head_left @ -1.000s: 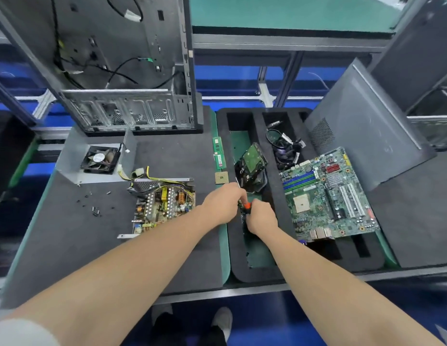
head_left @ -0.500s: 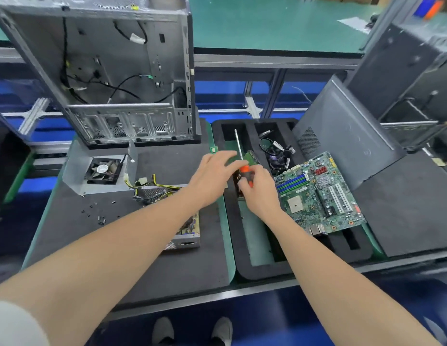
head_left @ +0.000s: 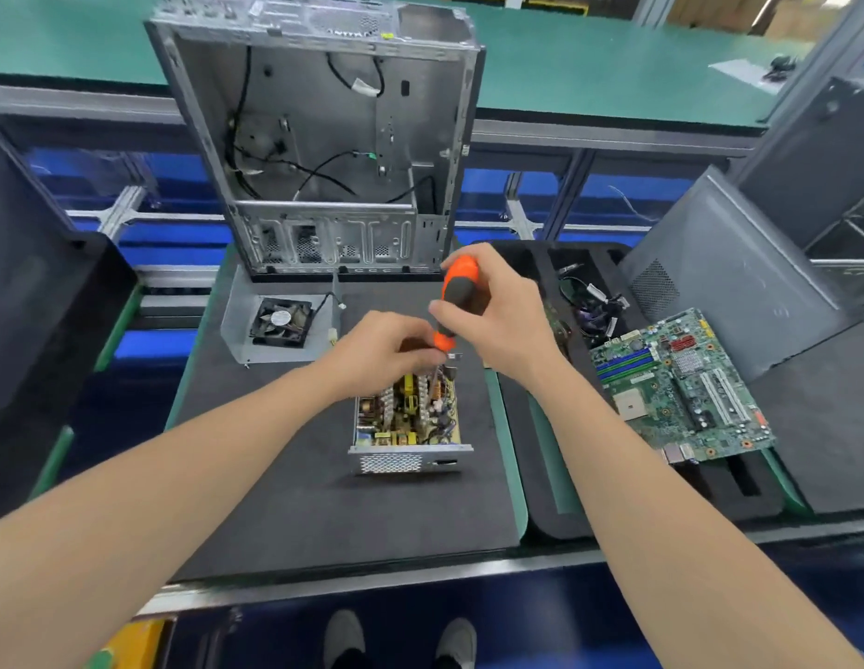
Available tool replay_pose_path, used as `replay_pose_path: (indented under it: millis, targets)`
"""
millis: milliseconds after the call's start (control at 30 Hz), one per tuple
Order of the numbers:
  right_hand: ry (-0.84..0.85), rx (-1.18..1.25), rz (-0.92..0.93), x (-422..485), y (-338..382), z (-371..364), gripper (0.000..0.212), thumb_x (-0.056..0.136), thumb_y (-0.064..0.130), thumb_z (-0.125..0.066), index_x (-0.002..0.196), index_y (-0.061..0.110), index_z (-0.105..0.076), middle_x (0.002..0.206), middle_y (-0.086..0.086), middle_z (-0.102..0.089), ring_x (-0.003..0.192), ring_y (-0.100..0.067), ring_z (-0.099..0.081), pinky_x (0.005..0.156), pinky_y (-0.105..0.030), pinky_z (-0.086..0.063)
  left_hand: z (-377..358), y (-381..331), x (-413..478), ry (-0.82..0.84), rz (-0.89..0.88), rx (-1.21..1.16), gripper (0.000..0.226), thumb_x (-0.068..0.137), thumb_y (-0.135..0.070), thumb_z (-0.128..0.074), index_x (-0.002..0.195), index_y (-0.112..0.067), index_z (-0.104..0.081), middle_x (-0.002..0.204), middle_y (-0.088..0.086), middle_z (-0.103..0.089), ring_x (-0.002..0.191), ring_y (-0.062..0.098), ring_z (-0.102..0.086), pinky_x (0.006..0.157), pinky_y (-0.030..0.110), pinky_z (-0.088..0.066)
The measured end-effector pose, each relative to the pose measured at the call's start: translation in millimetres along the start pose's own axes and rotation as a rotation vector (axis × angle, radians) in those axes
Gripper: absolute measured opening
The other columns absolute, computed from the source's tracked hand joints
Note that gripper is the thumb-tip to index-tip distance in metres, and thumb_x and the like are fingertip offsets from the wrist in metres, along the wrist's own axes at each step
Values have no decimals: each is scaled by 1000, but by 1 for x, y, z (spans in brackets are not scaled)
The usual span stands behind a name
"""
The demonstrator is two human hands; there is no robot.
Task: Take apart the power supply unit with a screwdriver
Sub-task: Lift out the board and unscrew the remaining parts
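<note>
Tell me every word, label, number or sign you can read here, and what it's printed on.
Nothing here can actually be read.
Round label on the fan: blurred.
Printing on the motherboard: too small.
Yellow sticker on top of the computer case: blurred.
Markings on the power supply unit board: too small.
</note>
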State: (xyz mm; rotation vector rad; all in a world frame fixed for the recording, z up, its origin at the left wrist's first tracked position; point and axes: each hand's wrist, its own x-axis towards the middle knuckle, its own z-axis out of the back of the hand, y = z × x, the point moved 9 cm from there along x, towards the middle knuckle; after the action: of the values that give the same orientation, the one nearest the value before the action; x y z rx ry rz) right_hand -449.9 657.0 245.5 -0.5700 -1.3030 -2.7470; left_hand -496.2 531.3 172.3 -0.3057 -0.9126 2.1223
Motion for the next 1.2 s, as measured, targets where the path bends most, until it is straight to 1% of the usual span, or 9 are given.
replay_pose_path:
  millis: [100,200,367,500,733,833,967,1100,1200]
  targets:
    - [202,-70,29,-8,4,-33,38,82,38,-75,111,38,-50,74,6,-59,60,-13,-53,61,-32,-48,-17,14,-16,183,44,-1,19,90,-47,-77,76,-53,-65,72,-28,-67,68,-4,-59,61,15,-38]
    - [297,-96,40,-21,-3,-53,38,85,29,-75,110,35,-46,69,5,-56,56,-14,-49,53,-26,-42,-32,25,-24,233,43,-62,12,88,-42,-81,82,-41,-70,69,-26,-65,64,-2,-57,61,13,-39]
    - [273,-60,16,-35,-19,-66,37,86,28,-70,109,35,-43,70,13,-51,56,-12,-45,50,-15,-35,-48,34,-23,199,37,-143,24,85,-29,-83,77,-41,-64,66,-25,-62,58,1,-53,57,13,-39]
    - [280,-40,-2,-34,-30,-71,38,86,25,-69,108,36,-41,70,12,-50,57,-13,-45,50,-16,-35,-51,40,-18,200,45,-174,30,82,-28,-83,76,-47,-62,61,-21,-60,54,2,-49,53,13,-37]
    - [428,-51,47,-28,-32,-87,42,84,26,-69,111,37,-40,77,5,-51,64,-18,-45,53,-26,-37,-57,51,-6,246,89,-31,30,79,-36,-84,76,-17,-61,61,-2,-60,58,16,-55,56,31,-44]
    - [456,-42,63,-28,-33,-88,40,85,30,-68,111,37,-40,80,8,-53,66,-17,-48,54,-24,-39,-59,50,-7,247,74,-74,34,78,-28,-82,65,-18,-52,51,-9,-49,50,10,-43,46,19,-34]
    - [478,-14,86,-29,-35,-89,38,85,31,-67,112,36,-40,77,17,-55,66,-13,-50,53,-19,-39,-60,47,-8,244,60,-91,38,75,-24,-77,60,-23,-43,51,-9,-41,49,9,-38,46,15,-29]
    - [506,6,89,-28,-38,-93,39,85,30,-66,113,36,-40,77,22,-54,66,-9,-50,53,-15,-37,-64,51,-6,289,82,-70,30,69,-34,-70,75,-8,-57,67,13,-60,61,28,-53,54,38,-43]
    - [527,14,75,-26,-41,-94,40,85,29,-67,114,37,-40,77,23,-53,67,-8,-49,54,-16,-37,-63,51,-7,291,91,-85,32,65,-36,-67,75,-7,-57,68,14,-60,58,21,-51,54,36,-43]
